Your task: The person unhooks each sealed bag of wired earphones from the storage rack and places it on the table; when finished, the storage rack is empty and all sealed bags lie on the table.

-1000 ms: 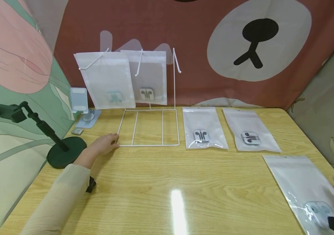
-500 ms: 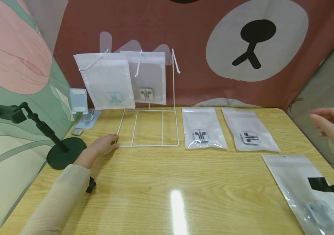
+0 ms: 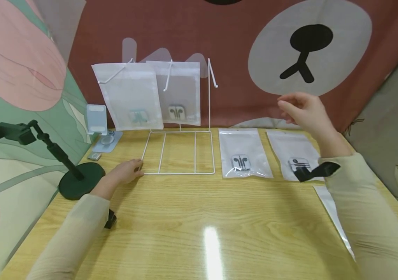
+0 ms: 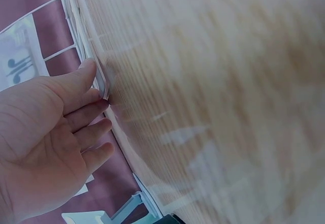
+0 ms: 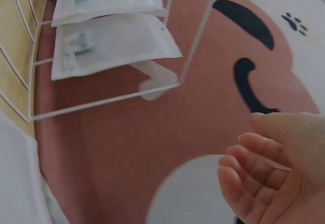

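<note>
1. Your left hand (image 3: 125,171) pinches the near-left base corner of the white wire rack (image 3: 179,174); light pressure should steady it.
2. Your right hand (image 3: 305,111), fingers loosely bent, holds nothing, above the table (image 3: 156,221).
3. Earphone zip bags (image 3: 241,143) lie flat, right of the rack; probably best grasped by top edges.

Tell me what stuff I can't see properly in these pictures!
Head view: the nearest bag, mostly hidden by the right sleeve.
Head view: the earphones in the back right table bag, partly covered by the right wrist's black strap.
Head view: the pale thing in the left hanging bag, blurry behind milky plastic.
Left wrist view: the blue stand, cut off by the bottom edge.
</note>
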Available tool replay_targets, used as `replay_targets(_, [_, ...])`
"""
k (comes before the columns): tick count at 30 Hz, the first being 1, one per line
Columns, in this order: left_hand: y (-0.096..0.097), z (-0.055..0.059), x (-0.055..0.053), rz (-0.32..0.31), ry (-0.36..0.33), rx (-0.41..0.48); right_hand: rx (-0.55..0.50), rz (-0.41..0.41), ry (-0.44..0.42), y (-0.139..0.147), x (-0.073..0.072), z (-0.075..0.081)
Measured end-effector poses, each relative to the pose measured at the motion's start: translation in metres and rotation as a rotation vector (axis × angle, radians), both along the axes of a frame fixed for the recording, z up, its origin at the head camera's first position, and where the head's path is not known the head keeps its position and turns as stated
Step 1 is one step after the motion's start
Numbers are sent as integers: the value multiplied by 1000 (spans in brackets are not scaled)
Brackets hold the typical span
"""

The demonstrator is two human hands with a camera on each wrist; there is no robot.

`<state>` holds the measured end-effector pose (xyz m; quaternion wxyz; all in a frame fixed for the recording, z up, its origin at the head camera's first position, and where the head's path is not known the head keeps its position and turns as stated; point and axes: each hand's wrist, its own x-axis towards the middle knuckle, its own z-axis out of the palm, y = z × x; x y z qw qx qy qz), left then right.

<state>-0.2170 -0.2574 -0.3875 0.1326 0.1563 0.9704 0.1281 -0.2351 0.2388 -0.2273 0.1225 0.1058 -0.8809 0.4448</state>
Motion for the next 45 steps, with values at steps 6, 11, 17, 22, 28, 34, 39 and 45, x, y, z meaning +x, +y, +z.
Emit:
replay_targets(6, [0,0,-1,-4,-3,-5,-33,65,-55,-47,-44,-14])
replay_targets(11, [-1,-1,0,0,-8,-4,-57,80,-51,-82,-68,-24])
replay_targets(17, [0,1,0,-1,-7,7,-234,58,-54,-116,-91,-31])
replay_targets(22, [-1,0,1,-5,-3,5,-333,49,-84,-143,-106,-35])
replay_targets(28, [0,2,2,0,-12,4,-328,80,-109,-169,-113,-36])
replay_targets(34, [1,2,3,5,-24,13,-322,142,-172,-188,-119,-36])
replay_targets(39, [-2,3,1,-7,-15,39,-361,210,-244,-200,-119,-35])
replay_targets(45, [-2,3,1,-19,-2,41,-422,222,-267,-209,-114,-40])
